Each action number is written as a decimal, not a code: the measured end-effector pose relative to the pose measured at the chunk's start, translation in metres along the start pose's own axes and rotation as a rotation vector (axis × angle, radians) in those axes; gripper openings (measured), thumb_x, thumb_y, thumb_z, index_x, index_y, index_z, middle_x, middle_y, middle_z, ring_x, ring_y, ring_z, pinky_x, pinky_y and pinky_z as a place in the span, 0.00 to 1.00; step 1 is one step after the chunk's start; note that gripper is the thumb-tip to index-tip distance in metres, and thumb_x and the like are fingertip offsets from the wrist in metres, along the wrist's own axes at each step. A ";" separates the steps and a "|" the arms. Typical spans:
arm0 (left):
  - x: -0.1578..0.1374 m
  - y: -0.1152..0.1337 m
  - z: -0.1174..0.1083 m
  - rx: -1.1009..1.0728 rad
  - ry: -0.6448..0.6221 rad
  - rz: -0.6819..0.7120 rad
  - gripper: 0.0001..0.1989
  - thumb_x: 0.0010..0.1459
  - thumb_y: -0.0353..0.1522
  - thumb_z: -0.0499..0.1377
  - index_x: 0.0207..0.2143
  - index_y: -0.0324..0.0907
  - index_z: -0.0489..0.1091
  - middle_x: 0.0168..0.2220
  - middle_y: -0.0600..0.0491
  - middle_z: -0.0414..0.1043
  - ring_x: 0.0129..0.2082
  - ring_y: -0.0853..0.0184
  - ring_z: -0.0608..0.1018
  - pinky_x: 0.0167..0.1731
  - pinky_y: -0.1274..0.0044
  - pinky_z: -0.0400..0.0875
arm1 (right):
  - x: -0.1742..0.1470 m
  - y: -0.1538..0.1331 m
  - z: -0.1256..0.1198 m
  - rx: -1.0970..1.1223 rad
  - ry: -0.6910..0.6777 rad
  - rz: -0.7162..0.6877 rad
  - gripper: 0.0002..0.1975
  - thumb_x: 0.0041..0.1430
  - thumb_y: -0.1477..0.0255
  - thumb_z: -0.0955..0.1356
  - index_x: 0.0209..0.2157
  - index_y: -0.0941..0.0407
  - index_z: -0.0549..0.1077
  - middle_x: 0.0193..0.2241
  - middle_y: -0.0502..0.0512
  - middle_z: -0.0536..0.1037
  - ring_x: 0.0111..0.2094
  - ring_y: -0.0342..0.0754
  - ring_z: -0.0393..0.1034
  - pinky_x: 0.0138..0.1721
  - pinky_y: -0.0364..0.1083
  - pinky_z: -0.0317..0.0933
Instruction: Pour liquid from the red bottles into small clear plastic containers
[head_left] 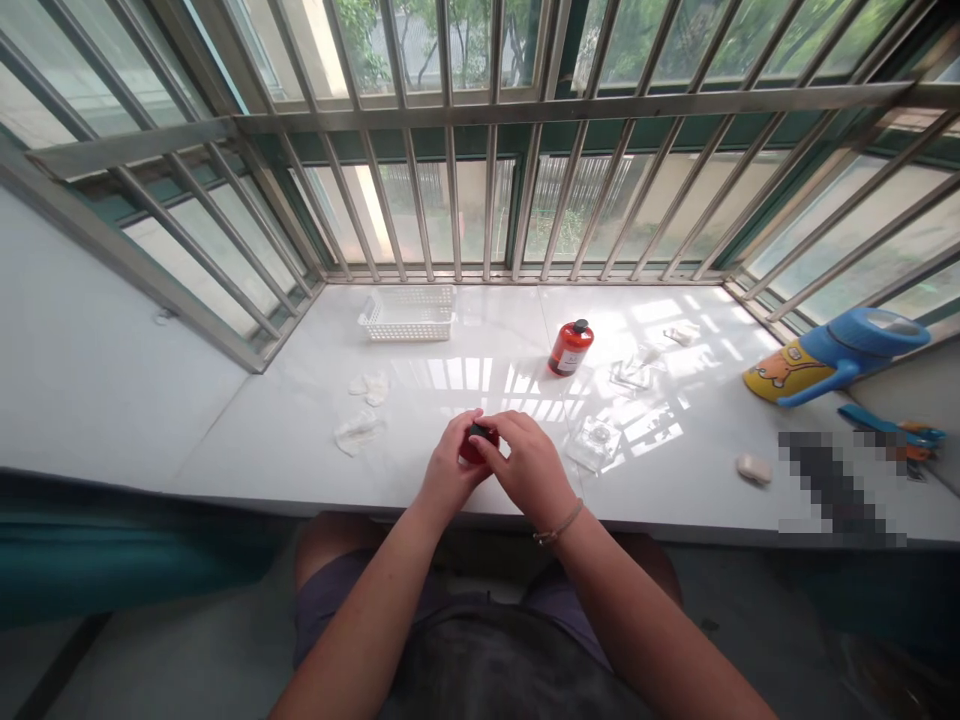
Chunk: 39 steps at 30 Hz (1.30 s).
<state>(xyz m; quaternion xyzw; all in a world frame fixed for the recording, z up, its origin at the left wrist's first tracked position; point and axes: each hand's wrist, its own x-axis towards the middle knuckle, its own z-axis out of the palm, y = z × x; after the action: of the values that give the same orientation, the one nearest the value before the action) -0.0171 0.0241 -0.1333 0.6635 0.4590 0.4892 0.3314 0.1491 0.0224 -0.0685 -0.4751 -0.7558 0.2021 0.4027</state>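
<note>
Near the sill's front edge, a small red bottle (pixel 470 452) with a black cap is between my two hands. Wrapped round its body from the left is my left hand (pixel 448 465). My right hand (pixel 523 455) closes on it from the right, with thumb and fingers at the upper part by the cap; the fingers partly hide the bottle. A second red bottle (pixel 571 350), black-capped and with a white label, stands upright beyond my right hand. Just right of that hand lies a clear plastic piece (pixel 595 442).
A white perforated basket (pixel 409 325) is at the back left, crumpled white tissues (pixel 360 432) at the left. On the right are clear packaging (pixel 634 373), a pale soap-like block (pixel 754 469) and a blue-and-yellow watering can (pixel 817 360). Metal bars (pixel 491 200) line the window.
</note>
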 end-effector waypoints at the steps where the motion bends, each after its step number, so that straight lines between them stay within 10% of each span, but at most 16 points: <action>1: 0.000 0.000 -0.001 -0.003 -0.002 -0.006 0.32 0.60 0.38 0.72 0.65 0.49 0.69 0.66 0.44 0.71 0.67 0.51 0.73 0.69 0.56 0.68 | 0.000 0.001 -0.002 0.017 -0.012 -0.007 0.08 0.71 0.69 0.71 0.50 0.48 0.78 0.43 0.57 0.82 0.46 0.60 0.75 0.49 0.61 0.72; 11: 0.000 0.002 0.001 -0.001 0.004 -0.003 0.34 0.58 0.39 0.74 0.65 0.49 0.69 0.64 0.44 0.71 0.64 0.51 0.76 0.66 0.57 0.71 | -0.009 -0.001 0.003 0.076 0.053 0.103 0.12 0.63 0.67 0.76 0.42 0.50 0.71 0.41 0.56 0.76 0.43 0.57 0.73 0.46 0.59 0.73; 17: 0.000 -0.001 0.001 -0.014 -0.007 0.018 0.36 0.57 0.36 0.74 0.66 0.50 0.67 0.65 0.44 0.70 0.64 0.51 0.76 0.65 0.56 0.72 | -0.023 -0.007 0.005 0.311 0.056 0.135 0.22 0.65 0.63 0.74 0.55 0.49 0.66 0.62 0.62 0.73 0.65 0.60 0.68 0.65 0.63 0.66; 23: 0.001 0.001 0.000 0.013 0.000 0.015 0.34 0.58 0.37 0.74 0.65 0.50 0.69 0.65 0.44 0.71 0.65 0.50 0.75 0.67 0.56 0.70 | -0.028 -0.004 0.003 0.237 0.213 0.217 0.14 0.67 0.61 0.72 0.45 0.50 0.65 0.44 0.57 0.76 0.47 0.56 0.76 0.54 0.61 0.73; 28: 0.001 0.002 0.000 -0.005 0.008 0.001 0.36 0.57 0.36 0.75 0.65 0.50 0.68 0.65 0.44 0.71 0.65 0.51 0.75 0.65 0.57 0.72 | -0.029 -0.004 0.001 0.344 0.055 0.156 0.17 0.68 0.66 0.70 0.54 0.50 0.63 0.58 0.62 0.75 0.63 0.58 0.71 0.63 0.61 0.67; 39: 0.001 0.003 -0.001 -0.013 0.006 -0.018 0.33 0.60 0.38 0.73 0.65 0.50 0.68 0.65 0.44 0.71 0.66 0.51 0.74 0.67 0.58 0.69 | -0.014 0.001 0.012 0.230 0.073 0.193 0.09 0.66 0.70 0.70 0.45 0.49 0.66 0.49 0.58 0.78 0.52 0.59 0.75 0.51 0.60 0.73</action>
<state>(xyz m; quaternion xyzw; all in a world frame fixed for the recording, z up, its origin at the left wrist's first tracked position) -0.0168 0.0245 -0.1302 0.6557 0.4628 0.4911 0.3386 0.1429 0.0114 -0.0825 -0.5033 -0.6634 0.3080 0.4602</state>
